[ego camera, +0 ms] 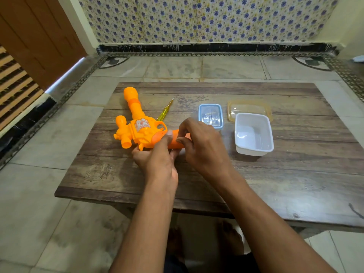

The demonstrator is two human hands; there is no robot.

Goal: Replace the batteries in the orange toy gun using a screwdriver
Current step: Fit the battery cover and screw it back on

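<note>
Gripping the orange toy gun (137, 126) at its handle, both hands (157, 156) (201, 142) are closed on it; screwdriver (164, 111) lies just beyond it.

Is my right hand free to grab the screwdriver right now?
Probably not yet: the right hand is busy on the toy gun grip with the left hand. The screwdriver lies uncovered just beyond the gun, so once released, reaching looks easy.

A home, by its looks: a low wooden table (197, 174) stands on a tiled floor (39, 194) with a patterned border. Beyond the table hangs a blue-flowered wall covering (197, 18); to the table's far left stands a brown wooden door (39, 36).
</note>
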